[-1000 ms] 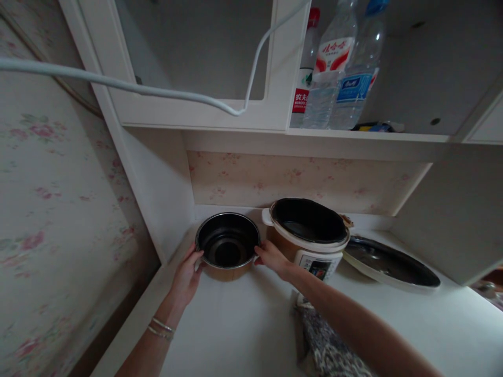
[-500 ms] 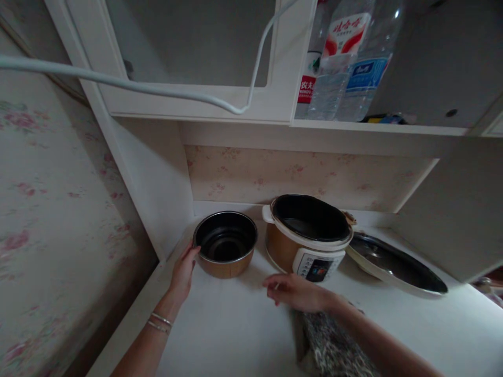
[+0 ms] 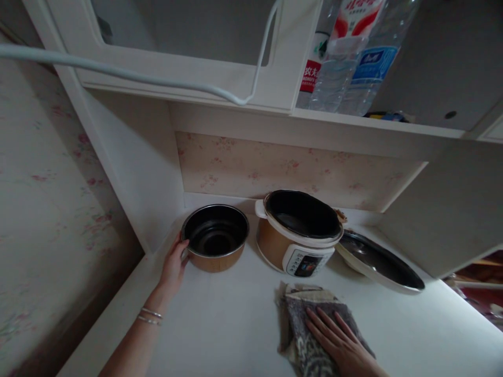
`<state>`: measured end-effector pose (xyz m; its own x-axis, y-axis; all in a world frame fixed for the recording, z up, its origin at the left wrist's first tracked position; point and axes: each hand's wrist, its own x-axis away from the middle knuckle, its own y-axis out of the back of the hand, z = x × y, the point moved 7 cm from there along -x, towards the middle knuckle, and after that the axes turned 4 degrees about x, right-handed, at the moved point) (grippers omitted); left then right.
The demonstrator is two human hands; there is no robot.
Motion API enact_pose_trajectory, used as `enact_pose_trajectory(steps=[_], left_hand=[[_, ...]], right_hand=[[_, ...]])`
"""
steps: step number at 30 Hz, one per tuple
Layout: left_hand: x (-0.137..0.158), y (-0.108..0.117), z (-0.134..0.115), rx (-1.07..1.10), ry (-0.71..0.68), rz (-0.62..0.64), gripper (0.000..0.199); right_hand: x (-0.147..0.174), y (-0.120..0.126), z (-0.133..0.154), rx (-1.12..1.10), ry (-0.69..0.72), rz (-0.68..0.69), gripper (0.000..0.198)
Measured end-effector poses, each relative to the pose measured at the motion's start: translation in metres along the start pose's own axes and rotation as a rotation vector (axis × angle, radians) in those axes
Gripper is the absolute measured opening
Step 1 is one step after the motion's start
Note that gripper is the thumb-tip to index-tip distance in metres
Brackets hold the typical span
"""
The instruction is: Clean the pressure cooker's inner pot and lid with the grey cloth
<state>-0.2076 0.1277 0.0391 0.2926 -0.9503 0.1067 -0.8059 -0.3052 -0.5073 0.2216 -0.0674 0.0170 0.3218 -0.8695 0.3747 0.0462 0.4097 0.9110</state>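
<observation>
At the left stands an inner cooking pot (image 3: 216,263), black inside and golden brown outside, upright on the white counter. My left hand (image 3: 173,264) grips its left edge, the thumb near the rim and the fingers partly hidden behind the wall. A grey patterned cloth (image 3: 302,298) lies folded on the counter at the front. Spread flat on top of it is my right hand (image 3: 334,335), fingers apart. Between the pot and a lid-like piece sits an electric cooker (image 3: 271,246) with a black interior and a control panel.
A large oval cooker lid (image 3: 377,256) leans at the right, its dark inner side up. Overhead, a white cable (image 3: 157,78) hangs across the cabinet front. Plastic bottles (image 3: 341,73) stand on the open shelf. A cabinet side panel (image 3: 129,162) borders the counter (image 3: 220,319) on the left.
My right hand has moved down and right, from in front of the cooker onto the cloth, its fingers now spread. My left hand remains on the pot. The view has shifted slightly.
</observation>
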Motion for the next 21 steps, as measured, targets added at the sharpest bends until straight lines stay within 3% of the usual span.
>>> enact_pose_trajectory(steps=[4,9,13,16,21], left_hand=[[-0.001,0.000,0.003,0.001,-0.024,-0.001,0.041],[-0.004,0.004,0.004,-0.035,-0.003,-0.003,0.049],[-0.010,0.008,0.005,-0.059,0.023,-0.017,0.053],[-0.016,0.014,0.003,-0.096,0.018,-0.040,0.055],[-0.021,0.017,0.000,-0.134,0.034,-0.009,0.055]], right_hand=[[-0.005,-0.009,0.000,0.144,0.062,-0.136,0.084],[-0.018,-0.010,0.003,0.300,0.119,-0.372,0.091],[-0.031,-0.003,0.005,0.204,-0.011,-0.312,0.086],[-0.035,0.021,0.019,-0.006,-0.103,-0.236,0.086],[-0.048,0.106,0.069,-0.529,-0.090,-0.320,0.072]])
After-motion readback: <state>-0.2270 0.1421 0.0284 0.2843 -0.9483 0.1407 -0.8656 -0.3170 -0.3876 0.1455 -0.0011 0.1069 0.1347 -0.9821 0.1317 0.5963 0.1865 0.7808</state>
